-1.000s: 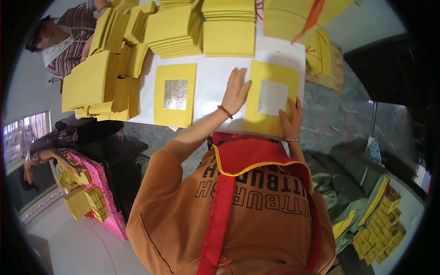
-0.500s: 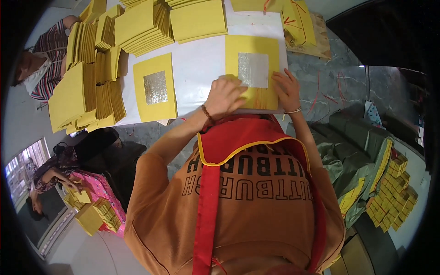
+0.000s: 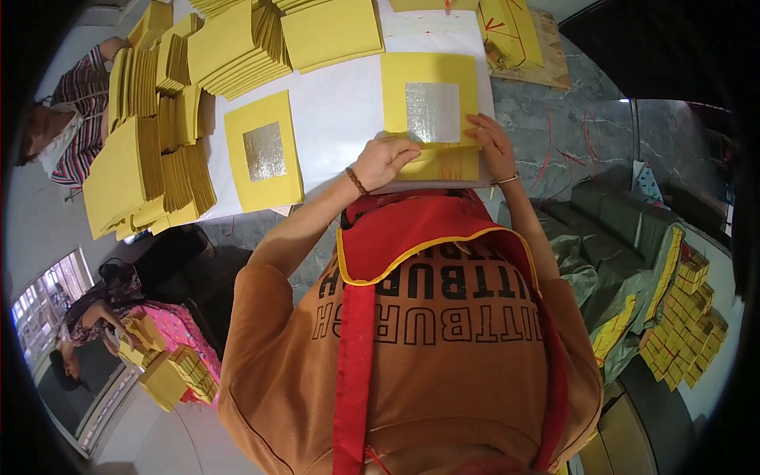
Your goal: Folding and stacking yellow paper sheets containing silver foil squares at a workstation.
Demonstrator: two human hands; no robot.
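Note:
In front of me on the white table lies a sheet of yellow paper with a silver foil square at its middle. Its near edge is lifted and curled up in a narrow strip just below the foil. My left hand pinches the left end of this edge, thumb and fingers closed. At the other end, my right hand has its fingers bent over the sheet's right side; the thumb is partly hidden. Under the raised edge, more yellow paper with reddish streaks shows. A second foil-centred yellow sheet rests to the left.
Thick stacks of folded yellow paper crowd the table's far and left sides. A red-tied yellow bundle sits beyond the right edge. One person is at the far left, another works lower left. Small yellow bundles are piled right.
The sheet's near edge, flat before, is now raised and curled away from me. My left hand has gone from resting on the paper to pinching that edge.

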